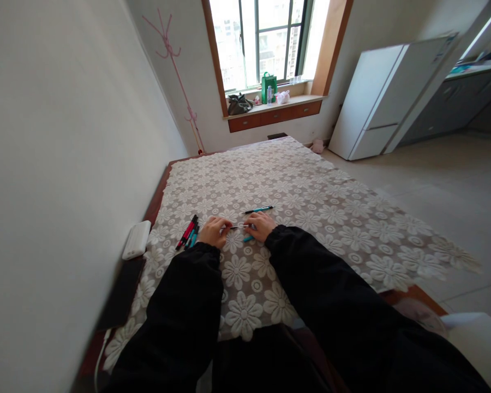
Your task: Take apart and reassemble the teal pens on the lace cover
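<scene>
My left hand [214, 231] and my right hand [261, 225] face each other low over the lace tablecloth [236, 270]. Fingertips of both pinch the ends of a thin pen refill [239, 226], dark toward the left and pale toward the right. Under my right hand's fingers a short teal pen part [248, 238] lies partly hidden. Just beyond that hand rests a teal and black pen [259, 209]. To the left of my left hand lies a small group of pens, with a red and black pen [185, 234] and a teal pen [194, 236] among them.
Along the table's left edge sit a white box-shaped device [136, 240] and a dark flat object [121, 295] with a white cable [101, 357]. A wall borders that side. Past the table are a pink coat stand [180, 82], a window sill [298, 100] and a white fridge [382, 98].
</scene>
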The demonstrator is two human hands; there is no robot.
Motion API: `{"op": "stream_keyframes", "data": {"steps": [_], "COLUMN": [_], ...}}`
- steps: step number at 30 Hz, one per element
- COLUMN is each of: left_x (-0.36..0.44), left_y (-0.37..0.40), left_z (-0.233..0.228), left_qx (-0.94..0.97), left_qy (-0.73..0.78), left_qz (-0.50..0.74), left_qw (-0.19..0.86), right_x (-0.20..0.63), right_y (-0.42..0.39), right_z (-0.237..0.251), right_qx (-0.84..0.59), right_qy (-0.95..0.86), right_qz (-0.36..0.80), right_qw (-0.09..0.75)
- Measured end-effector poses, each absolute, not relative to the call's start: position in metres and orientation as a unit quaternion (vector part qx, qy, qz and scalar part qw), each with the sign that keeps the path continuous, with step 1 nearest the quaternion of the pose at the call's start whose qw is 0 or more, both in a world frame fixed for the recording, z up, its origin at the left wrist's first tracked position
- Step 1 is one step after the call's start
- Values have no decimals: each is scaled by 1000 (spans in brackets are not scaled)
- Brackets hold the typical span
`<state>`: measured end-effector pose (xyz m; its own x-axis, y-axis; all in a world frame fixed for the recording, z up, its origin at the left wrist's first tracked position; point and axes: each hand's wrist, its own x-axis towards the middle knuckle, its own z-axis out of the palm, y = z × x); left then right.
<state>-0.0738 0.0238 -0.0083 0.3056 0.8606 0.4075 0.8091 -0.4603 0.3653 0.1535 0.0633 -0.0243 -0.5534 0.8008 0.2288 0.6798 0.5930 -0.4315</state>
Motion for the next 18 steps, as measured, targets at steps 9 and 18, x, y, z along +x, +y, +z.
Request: {"op": "stream_keyframes", "data": {"steps": [9,18], "left_x": [-72,-74], "left_y": [22,23], "left_z": [-7,-10], "left_qx": [826,786], "left_qy": [493,556], "left_qz": [264,264], "left_qw": [67,60], "right_x": [151,155], "right_y": [61,66], "right_z": [-21,-23], "right_qx": [-434,-468], "right_qy": [-869,-839], "right_qz": [134,160], "right_qw": [197,226]}}
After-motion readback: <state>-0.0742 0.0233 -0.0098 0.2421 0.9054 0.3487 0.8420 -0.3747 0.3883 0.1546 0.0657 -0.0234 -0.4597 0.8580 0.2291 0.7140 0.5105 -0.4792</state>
